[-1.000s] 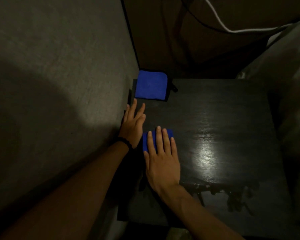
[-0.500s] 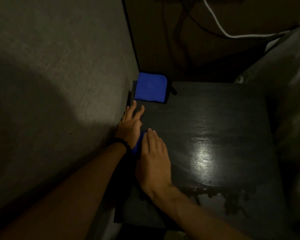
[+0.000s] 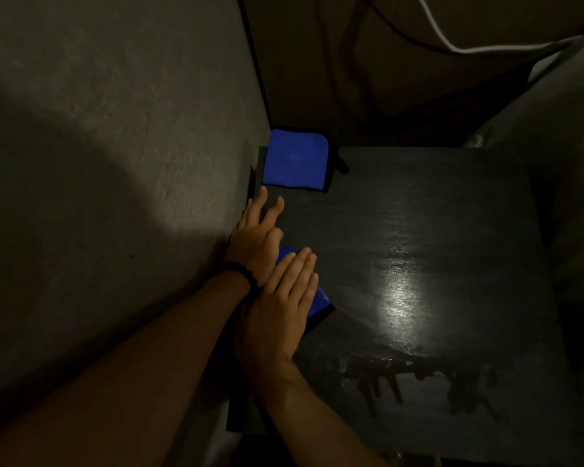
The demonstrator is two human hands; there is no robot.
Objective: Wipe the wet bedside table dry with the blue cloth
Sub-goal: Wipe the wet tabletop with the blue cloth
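Observation:
The dark bedside table (image 3: 435, 230) shines wet in the middle, with a darker puddle (image 3: 418, 369) near its front edge. My right hand (image 3: 280, 308) lies flat, pressing a blue cloth (image 3: 319, 299) onto the table's left part; only the cloth's edges show beside the palm and fingertips. My left hand (image 3: 257, 237) rests flat at the table's left edge, fingers apart, touching my right hand. A second blue cloth (image 3: 295, 160), folded, lies in the back left corner, just beyond my left fingertips.
A grey wall (image 3: 115, 163) runs tight along the table's left side. Pale bedding (image 3: 570, 129) borders the right side. A white cable (image 3: 452, 45) and dark cables hang behind the table.
My right hand has slid the cloth left along the table until it meets my left hand, and has turned slightly. My left hand has stayed at the left edge.

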